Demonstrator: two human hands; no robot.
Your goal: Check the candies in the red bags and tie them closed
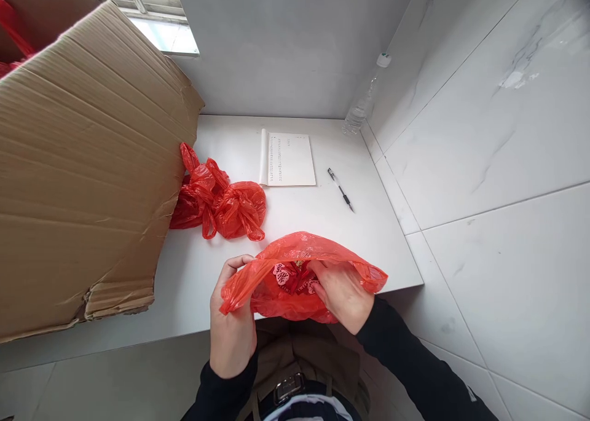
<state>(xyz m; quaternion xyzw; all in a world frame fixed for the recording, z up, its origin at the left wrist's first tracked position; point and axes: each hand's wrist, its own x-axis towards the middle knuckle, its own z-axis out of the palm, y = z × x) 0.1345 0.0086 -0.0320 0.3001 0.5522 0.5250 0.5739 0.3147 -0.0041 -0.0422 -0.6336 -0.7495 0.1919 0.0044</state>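
An open red plastic bag (318, 249) sits at the near edge of the white counter (304, 215), right in front of the person, its mouth turned up towards the camera; the left hand (233, 329) is clamped on the bag's left rim, thumb on top and the film bunched under it; the right hand (343, 298) lies on the right side of the opening with its fingers curled down inside, and whether they grip anything there cannot be told, since the tips are hidden by the film; inside the mouth show small red packets (288, 279) with a pale pattern, touching the right fingers; the two hands are near each other, with the bag's opening between them; farther back, two knotted red bags (239, 211) lie touching one another, just beside a large cardboard box (83, 163) that tilts over the counter's left side; beyond them a notepad (290, 158) lies flat, a pen (341, 190) to its right, and a clear water bottle (364, 101) stands in the far corner against the tiled wall (483, 132).
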